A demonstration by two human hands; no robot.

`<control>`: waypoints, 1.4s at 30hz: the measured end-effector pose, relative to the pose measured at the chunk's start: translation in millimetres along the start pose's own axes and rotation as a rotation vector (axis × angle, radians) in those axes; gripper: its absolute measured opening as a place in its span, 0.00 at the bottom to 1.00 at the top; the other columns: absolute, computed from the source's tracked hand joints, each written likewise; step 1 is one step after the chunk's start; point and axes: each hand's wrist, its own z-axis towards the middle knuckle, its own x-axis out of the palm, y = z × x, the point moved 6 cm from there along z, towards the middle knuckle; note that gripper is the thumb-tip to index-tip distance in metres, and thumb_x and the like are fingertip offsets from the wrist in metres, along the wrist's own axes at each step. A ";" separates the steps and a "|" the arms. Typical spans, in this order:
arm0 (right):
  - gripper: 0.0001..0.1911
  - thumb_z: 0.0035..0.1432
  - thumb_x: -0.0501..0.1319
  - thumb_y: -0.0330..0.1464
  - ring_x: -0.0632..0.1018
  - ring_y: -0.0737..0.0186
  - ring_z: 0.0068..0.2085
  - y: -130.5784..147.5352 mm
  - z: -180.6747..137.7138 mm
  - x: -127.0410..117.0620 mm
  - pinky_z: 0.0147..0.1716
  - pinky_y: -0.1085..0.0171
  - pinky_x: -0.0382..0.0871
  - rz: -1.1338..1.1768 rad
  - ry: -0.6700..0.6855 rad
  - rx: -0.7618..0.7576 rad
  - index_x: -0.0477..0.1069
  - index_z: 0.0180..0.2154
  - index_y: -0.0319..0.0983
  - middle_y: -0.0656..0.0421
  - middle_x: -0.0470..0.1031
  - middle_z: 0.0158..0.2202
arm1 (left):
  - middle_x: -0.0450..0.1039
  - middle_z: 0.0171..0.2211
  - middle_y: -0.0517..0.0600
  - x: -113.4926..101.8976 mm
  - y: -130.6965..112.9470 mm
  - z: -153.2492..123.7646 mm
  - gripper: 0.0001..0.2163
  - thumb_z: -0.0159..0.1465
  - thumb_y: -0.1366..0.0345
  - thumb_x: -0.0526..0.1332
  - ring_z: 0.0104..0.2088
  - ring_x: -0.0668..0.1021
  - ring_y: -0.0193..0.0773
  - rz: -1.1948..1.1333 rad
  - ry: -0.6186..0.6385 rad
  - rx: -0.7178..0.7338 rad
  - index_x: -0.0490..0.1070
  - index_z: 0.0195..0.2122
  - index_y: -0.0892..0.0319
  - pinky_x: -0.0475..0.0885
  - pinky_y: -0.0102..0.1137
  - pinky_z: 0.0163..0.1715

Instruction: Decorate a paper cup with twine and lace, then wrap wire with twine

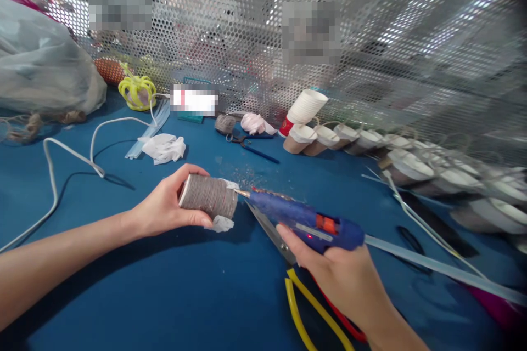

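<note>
Left hand [167, 209] clamped around twine-wrapped cup [209, 196], held on its side just above blue table [164, 296]. Right hand [341, 274] closed on blue glue gun [307, 220], nozzle tip touching cup's rim end. Scissors [274, 235] lying under gun, yellow and red handles beneath right hand. Row of wrapped cups [370, 142] along mesh wall [411, 38].
</note>
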 end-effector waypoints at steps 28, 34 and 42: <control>0.19 0.51 0.59 0.37 0.72 0.63 0.16 3.1 -0.2 -0.6 0.17 0.66 0.68 0.131 -0.071 0.076 0.64 0.11 0.44 0.64 0.64 0.09 | 0.67 0.30 0.46 1.8 0.1 -0.4 0.29 0.44 0.55 0.69 0.28 0.70 0.34 -0.066 0.026 0.024 0.58 0.43 0.58 0.65 0.28 0.27; 0.22 0.52 0.58 0.39 0.67 0.69 0.13 5.3 1.2 5.5 0.16 0.70 0.67 0.278 -0.061 0.233 0.56 0.11 0.41 0.65 0.62 0.09 | 0.67 0.30 0.46 5.5 0.2 -1.0 0.28 0.44 0.55 0.69 0.27 0.69 0.32 -0.181 0.030 -0.004 0.58 0.43 0.58 0.64 0.26 0.26; 0.20 0.52 0.58 0.39 0.70 0.66 0.14 5.8 -2.2 7.9 0.16 0.69 0.67 0.251 -0.011 0.158 0.59 0.12 0.42 0.63 0.66 0.11 | 0.65 0.27 0.44 6.5 5.8 0.0 0.27 0.45 0.53 0.67 0.23 0.66 0.28 -0.304 -0.005 -0.079 0.59 0.42 0.60 0.62 0.23 0.21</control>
